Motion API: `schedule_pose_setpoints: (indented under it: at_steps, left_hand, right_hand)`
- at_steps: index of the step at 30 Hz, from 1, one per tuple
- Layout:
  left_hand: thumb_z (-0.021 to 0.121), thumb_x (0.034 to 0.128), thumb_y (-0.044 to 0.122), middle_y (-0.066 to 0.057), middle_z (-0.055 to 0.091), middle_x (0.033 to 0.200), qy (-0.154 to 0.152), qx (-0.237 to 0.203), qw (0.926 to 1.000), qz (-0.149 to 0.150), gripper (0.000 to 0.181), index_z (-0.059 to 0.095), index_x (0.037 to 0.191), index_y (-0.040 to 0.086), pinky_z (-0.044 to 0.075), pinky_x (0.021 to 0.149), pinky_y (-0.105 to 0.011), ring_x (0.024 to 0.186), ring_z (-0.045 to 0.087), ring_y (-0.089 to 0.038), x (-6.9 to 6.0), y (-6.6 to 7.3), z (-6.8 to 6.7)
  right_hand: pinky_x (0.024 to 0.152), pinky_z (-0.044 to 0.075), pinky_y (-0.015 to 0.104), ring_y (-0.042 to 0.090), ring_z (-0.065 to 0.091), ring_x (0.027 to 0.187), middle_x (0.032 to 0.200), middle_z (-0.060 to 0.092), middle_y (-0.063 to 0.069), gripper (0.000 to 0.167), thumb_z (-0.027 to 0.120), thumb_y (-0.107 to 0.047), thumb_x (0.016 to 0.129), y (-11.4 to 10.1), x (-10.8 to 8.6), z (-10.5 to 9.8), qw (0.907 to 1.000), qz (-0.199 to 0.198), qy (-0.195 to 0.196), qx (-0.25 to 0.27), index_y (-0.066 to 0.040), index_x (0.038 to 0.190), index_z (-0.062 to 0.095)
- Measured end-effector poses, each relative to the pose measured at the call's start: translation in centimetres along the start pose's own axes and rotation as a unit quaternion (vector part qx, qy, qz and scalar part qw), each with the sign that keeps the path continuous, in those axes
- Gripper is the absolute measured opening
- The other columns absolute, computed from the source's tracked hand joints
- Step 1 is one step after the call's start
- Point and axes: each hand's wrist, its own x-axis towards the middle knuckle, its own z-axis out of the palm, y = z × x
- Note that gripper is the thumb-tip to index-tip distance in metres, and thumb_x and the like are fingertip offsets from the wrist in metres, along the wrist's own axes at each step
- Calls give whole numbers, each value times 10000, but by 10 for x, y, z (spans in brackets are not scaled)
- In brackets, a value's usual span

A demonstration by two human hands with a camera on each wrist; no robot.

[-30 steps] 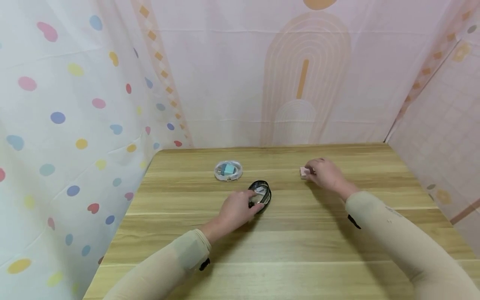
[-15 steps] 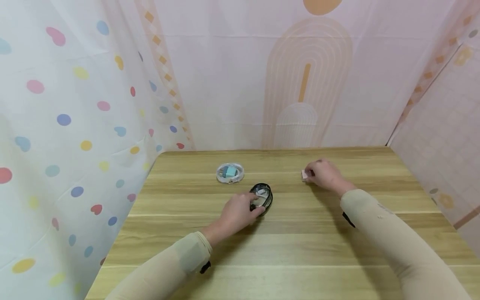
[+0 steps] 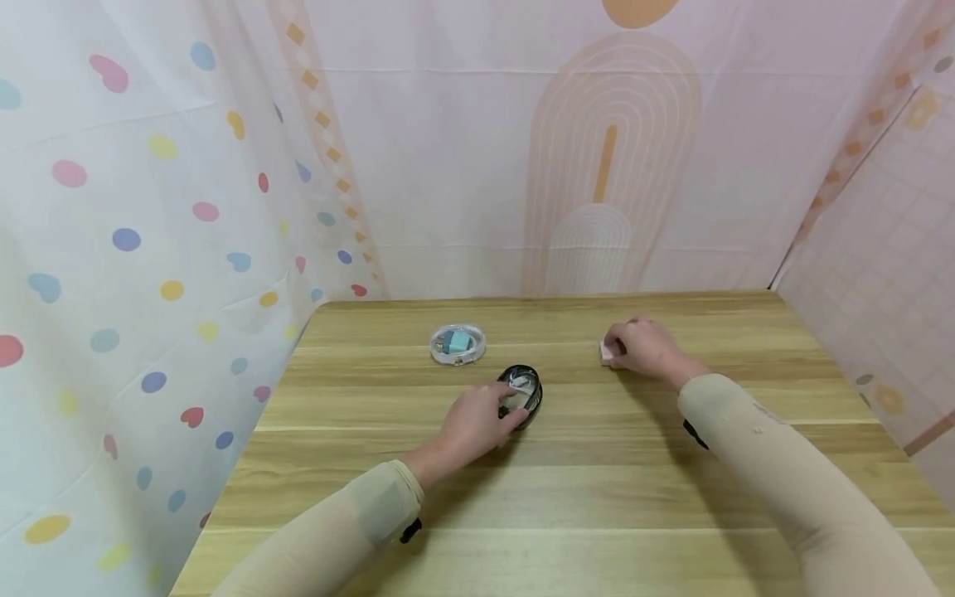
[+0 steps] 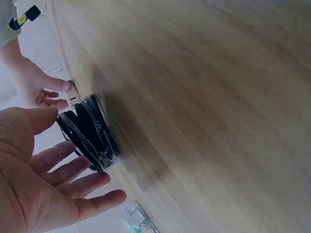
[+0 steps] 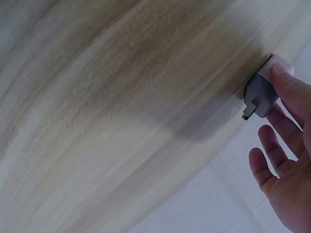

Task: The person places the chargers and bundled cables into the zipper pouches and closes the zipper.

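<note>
My left hand [image 3: 477, 419] grips a small round black zip case [image 3: 531, 396] with a clear top, thumb at its near edge and fingers at the far side. Something white, perhaps a cable, shows inside. The left wrist view shows two rows of zip teeth on the case [image 4: 90, 133], set apart. Farther right, my right hand [image 3: 647, 348] pinches a small pale pink charger plug [image 3: 606, 354] between thumb and fingers, at the tabletop. In the right wrist view the charger plug [image 5: 265, 87] has a grey face with a metal prong; the other fingers curl loosely beside it.
A round clear case [image 3: 436, 352] lies behind the black one, with a turquoise charger [image 3: 459, 342] inside. Everything stands on a wood-grain table [image 3: 589, 497]. Patterned curtains [image 3: 448, 166] hang behind the table and on both sides.
The charger plug has tilted slightly in my right hand, then come back nearly level. My left hand keeps its grip on the zip case. The head view has shifted slightly.
</note>
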Motion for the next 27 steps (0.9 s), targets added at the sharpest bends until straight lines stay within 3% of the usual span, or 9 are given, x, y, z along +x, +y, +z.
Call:
schedule_pose_setpoints:
  at_steps: [8, 11, 15, 17, 21, 27]
  left_hand:
    - [751, 1009, 332, -172, 773, 1276, 3, -96, 9999, 34, 420, 755, 1277, 8, 637, 978, -450, 1127, 761, -251, 0, 0, -1]
    - [739, 1017, 331, -174, 783, 1240, -13, -185, 9998, 7, 419, 753, 1279, 4, 646, 919, -422, 876, 757, -168, 0, -1, -1]
    - [722, 1029, 321, -143, 804, 1077, -50, -355, 9993, -46, 411, 748, 1286, 1, 625, 803, -335, 524, 588, -39, 1, -2, 0]
    - [715, 1033, 314, -116, 793, 956, -67, -445, 9990, -74, 408, 745, 1289, -2, 598, 714, -289, 442, 513, -7, 1, -2, 0]
    - [708, 1034, 298, -99, 781, 892, -37, -585, 9983, -73, 392, 751, 1276, -8, 506, 571, -222, 416, 468, 0, 3, -3, 0]
    - [696, 1039, 293, -134, 801, 1038, -35, -628, 9980, -45, 379, 753, 1266, -5, 517, 610, -209, 480, 530, -11, 3, -3, 0]
  right_hand:
    - [981, 554, 561, 376, 664, 1129, 1070, 774, 94, 282, 865, -173, 910, -12, -7, 0, 9984, -393, -332, -220, -68, 1151, 761]
    - [990, 563, 547, 354, 674, 1127, 1083, 775, 77, 302, 882, -171, 893, -21, -9, 3, 9973, -590, -305, -317, -82, 1155, 762]
    - [1026, 563, 537, 345, 680, 1148, 1070, 782, 49, 314, 904, -173, 866, -33, -13, 10, 9943, -936, -105, -495, -108, 1136, 756]
    - [1039, 561, 532, 339, 679, 1147, 1062, 783, 40, 323, 914, -174, 853, -40, -14, 13, 9919, -1132, 20, -580, -114, 1124, 750]
    - [1059, 552, 521, 320, 673, 1142, 1067, 781, 30, 332, 923, -180, 842, -50, -17, 20, 9863, -1469, 214, -722, -118, 1110, 737]
    - [1031, 568, 506, 312, 680, 1127, 1083, 789, 34, 319, 930, -194, 832, -60, -20, 28, 9759, -1891, 650, -872, -114, 1064, 726]
